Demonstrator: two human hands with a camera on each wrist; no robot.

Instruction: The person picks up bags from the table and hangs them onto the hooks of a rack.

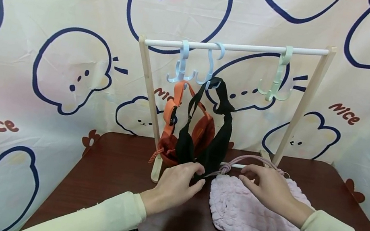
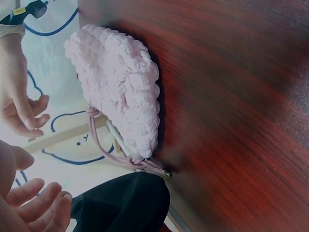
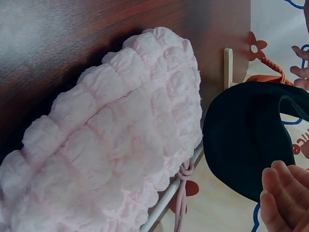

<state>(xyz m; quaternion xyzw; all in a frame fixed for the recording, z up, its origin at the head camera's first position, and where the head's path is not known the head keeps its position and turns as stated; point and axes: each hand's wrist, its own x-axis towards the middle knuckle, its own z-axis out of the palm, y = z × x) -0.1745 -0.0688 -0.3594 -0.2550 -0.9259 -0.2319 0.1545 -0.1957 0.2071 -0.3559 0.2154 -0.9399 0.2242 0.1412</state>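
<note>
A puffy pale-pink bag (image 1: pixel 245 213) lies on the table, its mauve cord handle (image 1: pixel 238 158) looped behind it. My right hand (image 1: pixel 273 189) hovers over this bag, fingers loosely bent and holding nothing; in the right wrist view its fingertips (image 3: pixel 285 191) overlap the black bag (image 3: pixel 241 135). That black bag hangs by its strap from a blue hook (image 1: pixel 210 68). Close in front of its lower end is my left hand (image 1: pixel 175 185), thumb and fingers apart with nothing between them. Beside it an orange-red bag (image 1: pixel 204 133) hangs from another blue hook (image 1: pixel 182 66).
A wooden rack with a white rail (image 1: pixel 251 49) stands at the back of the dark brown table (image 1: pixel 115 181). A pale-green hook (image 1: pixel 277 78) hangs bare near the rail's right end. Behind is a bear-print cloth (image 1: pixel 67 71).
</note>
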